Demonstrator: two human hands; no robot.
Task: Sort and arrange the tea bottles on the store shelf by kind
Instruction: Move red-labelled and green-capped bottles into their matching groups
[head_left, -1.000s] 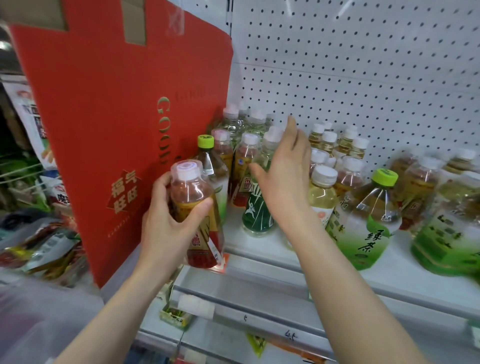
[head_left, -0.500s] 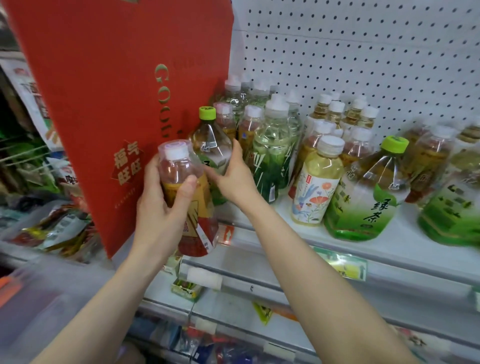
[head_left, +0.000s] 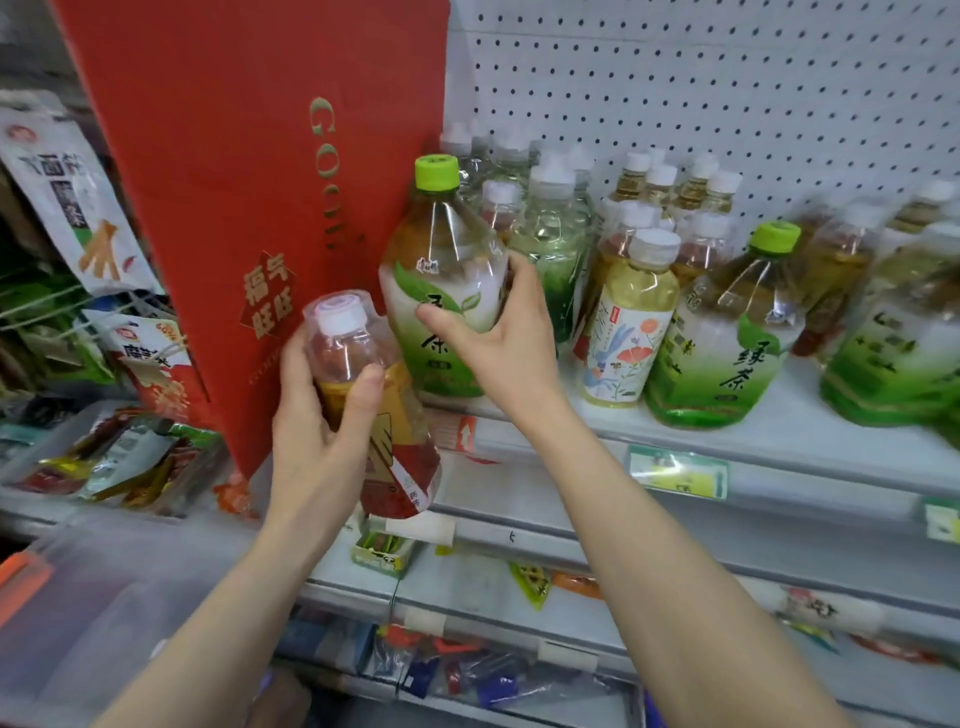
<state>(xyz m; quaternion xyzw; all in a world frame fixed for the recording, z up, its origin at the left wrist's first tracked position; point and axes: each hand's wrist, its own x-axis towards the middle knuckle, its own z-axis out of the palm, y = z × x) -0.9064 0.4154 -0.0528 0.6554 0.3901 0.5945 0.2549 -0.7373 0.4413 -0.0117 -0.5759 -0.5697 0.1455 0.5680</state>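
Now I see my left hand (head_left: 317, 441) closed around a small tea bottle with red label (head_left: 379, 415), holding it in the air in front of the shelf (head_left: 779, 447), a little below the shelf edge. This bottle has a white cap and amber tea inside, and it leans slightly to the right. My right hand (head_left: 498, 338) grips the large green tea bottle (head_left: 441, 291) at its middle, thumb on the front label and fingers wrapped around the right side. That bottle has a lime green cap and stands at the left end of the shelf, just beside the big red cardboard panel (head_left: 249, 182); whether its bottom touches the shelf or is lifted, I cannot tell, because my left hand's bottle covers part of it. To the right of my right hand stands a pale yellow bottle with flower label (head_left: 628, 332), and next to it a second large green tea bottle (head_left: 727, 343) with the same lime cap. Behind them many smaller bottles with white caps stand mixed together against the white pegboard wall (head_left: 727, 78). More green bottles at the far right are blurred. On the left, snack bags (head_left: 67, 192) hang near the red panel.
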